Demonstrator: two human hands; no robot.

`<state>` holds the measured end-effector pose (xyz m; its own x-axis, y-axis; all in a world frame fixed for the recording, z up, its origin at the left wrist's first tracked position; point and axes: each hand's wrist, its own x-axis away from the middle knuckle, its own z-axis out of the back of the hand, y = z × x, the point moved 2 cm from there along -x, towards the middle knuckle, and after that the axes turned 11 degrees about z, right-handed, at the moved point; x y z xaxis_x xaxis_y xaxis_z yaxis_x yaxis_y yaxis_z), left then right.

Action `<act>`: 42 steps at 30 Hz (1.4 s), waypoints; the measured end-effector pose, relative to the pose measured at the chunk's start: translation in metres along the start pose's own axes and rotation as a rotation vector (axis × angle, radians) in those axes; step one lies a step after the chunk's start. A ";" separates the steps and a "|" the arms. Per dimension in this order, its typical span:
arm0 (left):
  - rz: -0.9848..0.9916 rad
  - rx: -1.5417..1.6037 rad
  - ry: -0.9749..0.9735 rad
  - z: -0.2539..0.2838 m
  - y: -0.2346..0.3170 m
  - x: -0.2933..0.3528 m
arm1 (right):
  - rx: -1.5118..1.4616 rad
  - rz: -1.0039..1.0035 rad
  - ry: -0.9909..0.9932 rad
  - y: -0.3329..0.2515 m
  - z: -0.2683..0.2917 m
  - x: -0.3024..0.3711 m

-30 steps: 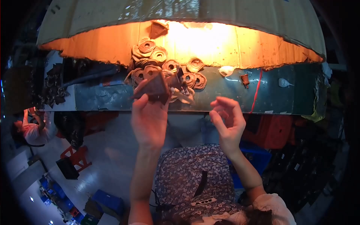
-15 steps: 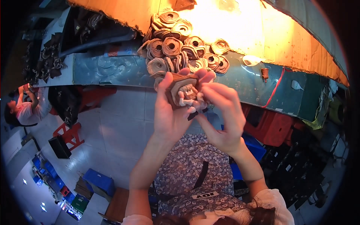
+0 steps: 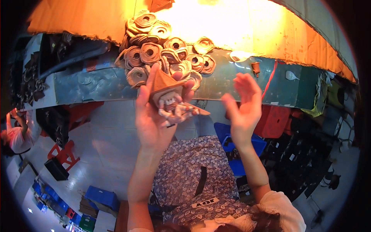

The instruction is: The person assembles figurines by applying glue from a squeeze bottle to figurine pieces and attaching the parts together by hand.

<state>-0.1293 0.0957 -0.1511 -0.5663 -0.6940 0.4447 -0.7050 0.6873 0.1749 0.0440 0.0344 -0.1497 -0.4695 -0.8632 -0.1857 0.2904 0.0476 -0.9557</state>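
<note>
My left hand grips a small figurine with a brown pointed, roof-like top and pale, knobbly parts below it. A thin pointed piece sticks out from its right side. Fingers and thumb wrap round the brown top. Apart from it, to the right, my right hand is raised with its fingers open and nothing seen in them. Just beyond the figurine, at the table's edge, lies a pile of brown, wavy-rimmed discs with holes in their middles.
A bright lamp glow fills the cardboard hood over the green table. A small brown piece and a red cord lie on the right. Below stand a red stool and a blue crate. Another person sits far left.
My right hand has let go of the figurine and moved right, opening. The left hand has tilted the figurine, showing its pointed top. The whole view has shifted somewhat.
</note>
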 end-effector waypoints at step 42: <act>-0.116 -0.090 -0.325 -0.035 0.050 -0.006 | -0.043 0.503 -0.509 -0.082 -0.007 -0.017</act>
<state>-0.1464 0.1416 -0.1145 -0.6008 -0.7908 0.1170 -0.7406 0.6058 0.2909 0.0224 0.0487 -0.0695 0.1632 -0.8581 -0.4869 0.3309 0.5125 -0.7924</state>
